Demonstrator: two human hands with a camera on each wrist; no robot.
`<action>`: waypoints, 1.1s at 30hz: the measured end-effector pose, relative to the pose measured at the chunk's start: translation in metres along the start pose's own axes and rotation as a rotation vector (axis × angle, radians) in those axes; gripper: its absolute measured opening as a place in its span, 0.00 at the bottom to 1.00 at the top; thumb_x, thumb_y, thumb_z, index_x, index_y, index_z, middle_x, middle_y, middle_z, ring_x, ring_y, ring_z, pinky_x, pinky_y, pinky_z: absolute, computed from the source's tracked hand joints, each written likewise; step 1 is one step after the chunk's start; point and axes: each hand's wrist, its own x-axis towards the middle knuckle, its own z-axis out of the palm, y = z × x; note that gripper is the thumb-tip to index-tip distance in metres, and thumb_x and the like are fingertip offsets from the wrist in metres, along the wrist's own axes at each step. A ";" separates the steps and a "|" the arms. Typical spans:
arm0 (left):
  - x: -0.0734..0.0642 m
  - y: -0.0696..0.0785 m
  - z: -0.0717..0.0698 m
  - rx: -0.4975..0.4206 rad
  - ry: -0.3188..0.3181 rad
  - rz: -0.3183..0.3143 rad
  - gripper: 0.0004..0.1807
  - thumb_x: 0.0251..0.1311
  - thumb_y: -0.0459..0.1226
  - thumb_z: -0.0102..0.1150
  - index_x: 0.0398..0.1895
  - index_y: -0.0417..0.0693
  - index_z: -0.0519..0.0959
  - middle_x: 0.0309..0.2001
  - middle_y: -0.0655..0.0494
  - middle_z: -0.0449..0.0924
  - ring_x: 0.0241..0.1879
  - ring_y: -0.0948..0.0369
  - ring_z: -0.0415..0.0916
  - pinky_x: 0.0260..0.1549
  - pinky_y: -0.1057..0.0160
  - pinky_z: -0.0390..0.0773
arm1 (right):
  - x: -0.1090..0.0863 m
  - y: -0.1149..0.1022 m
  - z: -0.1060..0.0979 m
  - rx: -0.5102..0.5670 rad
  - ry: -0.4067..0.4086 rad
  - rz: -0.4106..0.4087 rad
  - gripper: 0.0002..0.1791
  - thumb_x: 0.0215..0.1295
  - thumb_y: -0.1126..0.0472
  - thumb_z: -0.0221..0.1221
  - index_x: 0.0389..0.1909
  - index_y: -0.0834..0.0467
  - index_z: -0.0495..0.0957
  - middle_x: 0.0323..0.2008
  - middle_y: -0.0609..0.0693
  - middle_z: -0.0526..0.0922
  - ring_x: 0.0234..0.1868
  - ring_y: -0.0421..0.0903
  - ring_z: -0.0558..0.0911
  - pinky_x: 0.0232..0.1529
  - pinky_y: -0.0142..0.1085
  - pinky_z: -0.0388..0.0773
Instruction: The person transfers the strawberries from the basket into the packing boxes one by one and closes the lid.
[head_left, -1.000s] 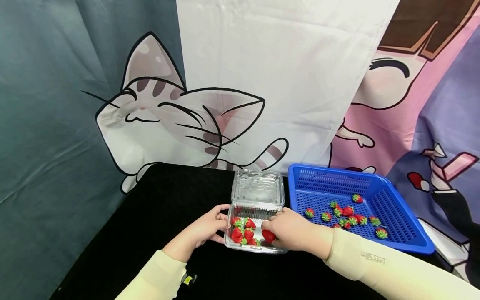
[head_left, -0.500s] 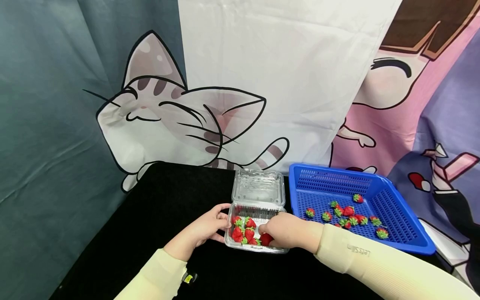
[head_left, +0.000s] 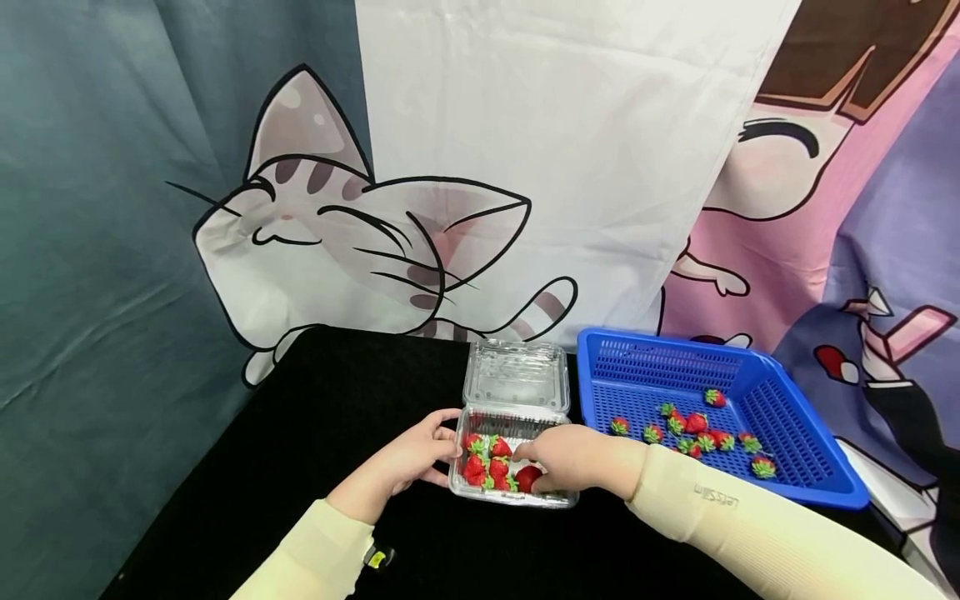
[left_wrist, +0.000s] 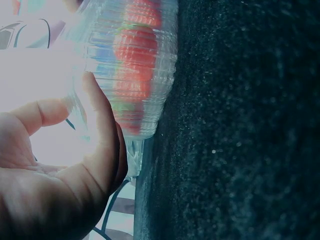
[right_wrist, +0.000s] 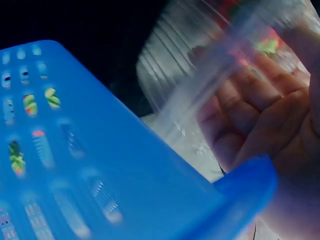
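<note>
A clear plastic clamshell box (head_left: 517,502), lid folded back, holds several strawberries (head_left: 487,467) on its left side. My left hand (head_left: 420,452) grips its left rim, thumb at the top edge and a finger along the ribbed outer wall in the left wrist view. My right hand (head_left: 573,458) reaches into the right part of the box, its fingers loosely extended. One strawberry (head_left: 528,478) lies beneath and between the right thumb and forefinger, the forefinger apart from it. In the right wrist view the right palm (right_wrist: 270,115) faces the camera, the fingertips partly hidden behind the box wall.
A blue perforated basket (head_left: 787,400) with several strawberries stands right of the box, its rim close to the right forearm. Black cloth (head_left: 360,383) covers the table. A printed curtain (head_left: 600,125) hangs behind it.
My right hand has moved left and lower in the box, bringing a strawberry near the others. Its fingers have loosened, leaving more of that strawberry visible. The left hand has stayed put.
</note>
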 end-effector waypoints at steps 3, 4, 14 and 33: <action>0.001 0.000 0.000 0.002 0.006 -0.004 0.39 0.62 0.27 0.55 0.75 0.43 0.53 0.52 0.38 0.73 0.41 0.52 0.81 0.29 0.51 0.85 | -0.003 0.002 -0.007 0.040 0.042 -0.009 0.23 0.61 0.51 0.68 0.57 0.52 0.79 0.45 0.48 0.86 0.45 0.44 0.83 0.48 0.41 0.80; 0.001 0.000 0.000 0.002 0.006 -0.004 0.39 0.61 0.27 0.55 0.75 0.43 0.53 0.51 0.38 0.73 0.41 0.52 0.81 0.29 0.51 0.85 | -0.004 0.003 -0.010 0.045 0.067 -0.021 0.22 0.62 0.52 0.67 0.56 0.53 0.79 0.47 0.48 0.85 0.47 0.45 0.83 0.49 0.42 0.80; 0.001 -0.001 0.000 -0.018 -0.001 0.000 0.39 0.60 0.26 0.55 0.75 0.42 0.53 0.51 0.38 0.73 0.40 0.51 0.81 0.30 0.51 0.85 | -0.022 0.026 -0.027 0.112 0.229 -0.011 0.15 0.65 0.57 0.65 0.52 0.51 0.81 0.44 0.44 0.85 0.37 0.39 0.82 0.42 0.39 0.81; 0.002 -0.003 -0.001 -0.010 -0.006 0.013 0.38 0.61 0.27 0.55 0.74 0.43 0.54 0.50 0.38 0.72 0.42 0.50 0.80 0.30 0.50 0.85 | -0.066 0.075 -0.037 0.198 0.298 0.156 0.05 0.68 0.54 0.61 0.43 0.45 0.81 0.35 0.35 0.80 0.36 0.36 0.78 0.39 0.41 0.78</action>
